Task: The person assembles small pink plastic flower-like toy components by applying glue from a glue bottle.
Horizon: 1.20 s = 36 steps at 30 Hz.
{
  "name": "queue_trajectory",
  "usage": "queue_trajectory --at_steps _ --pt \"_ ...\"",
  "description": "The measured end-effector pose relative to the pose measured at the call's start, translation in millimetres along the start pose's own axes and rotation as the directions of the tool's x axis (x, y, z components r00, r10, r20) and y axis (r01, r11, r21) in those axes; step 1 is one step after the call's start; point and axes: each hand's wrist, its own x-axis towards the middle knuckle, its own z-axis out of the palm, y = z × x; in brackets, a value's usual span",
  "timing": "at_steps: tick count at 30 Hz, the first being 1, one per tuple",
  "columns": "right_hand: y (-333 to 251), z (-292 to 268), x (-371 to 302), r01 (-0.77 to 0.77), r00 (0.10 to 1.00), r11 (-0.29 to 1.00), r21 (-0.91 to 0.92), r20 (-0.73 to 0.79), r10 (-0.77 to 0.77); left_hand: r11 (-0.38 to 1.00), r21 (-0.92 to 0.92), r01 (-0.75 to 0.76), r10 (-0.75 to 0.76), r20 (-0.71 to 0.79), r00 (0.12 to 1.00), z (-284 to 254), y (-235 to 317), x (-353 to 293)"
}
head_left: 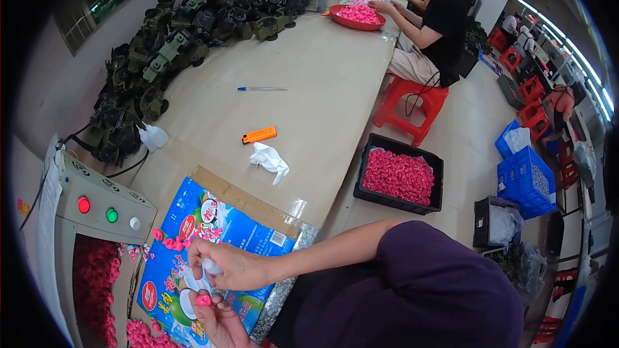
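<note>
My left hand (224, 327) is at the lower edge, its fingers pinching a small pink plastic piece (204, 299). Just above it, my right hand (240, 267) is closed around a small whitish rounded thing (211, 267), mostly hidden by the fingers. Both hands are over a blue printed cardboard sheet (258, 240) lying at the table's near end. A short row of pink pieces (173, 243) rests on the sheet, left of my right hand. More loose pink pieces (145, 335) are heaped at the sheet's lower left.
A grey machine (97, 183) with coloured buttons stands left, pink pieces inside its opening. On the table (316, 90) lie an orange lighter (259, 135), crumpled white tissue (271, 161), a pen (262, 89) and piled green toy vehicles (187, 32). A black crate (398, 173) sits right; a co-worker (435, 26) beyond.
</note>
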Motion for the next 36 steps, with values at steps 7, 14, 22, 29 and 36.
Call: queue_trajectory --at_steps 7,14,22,29,36 --pt "2.2 -12.8 -4.2 -0.038 0.998 0.999 0.013 0.054 0.038 0.999 -0.034 0.028 -0.02 0.212 0.977 -21.6 -2.6 7.9" --pt "6.5 2.6 0.4 0.066 0.99 0.982 -0.176 0.136 -0.042 1.0 -0.017 0.024 -0.022 0.124 0.992 2.1 3.4 -17.6" --pt "-18.6 -6.1 -1.2 0.227 0.973 0.888 -0.399 0.132 -0.189 0.994 0.105 -0.038 0.022 0.146 0.989 6.8 8.8 -16.5" --pt "-24.0 17.1 -4.6 -0.037 0.999 0.998 0.042 0.005 0.037 0.994 0.091 -0.064 0.053 0.122 0.991 -21.9 16.5 -27.6" --pt "-19.0 7.5 -3.7 0.028 0.998 0.999 -0.038 0.06 -0.025 0.993 -0.118 -0.01 0.013 0.023 1.0 -14.5 14.2 -25.5"
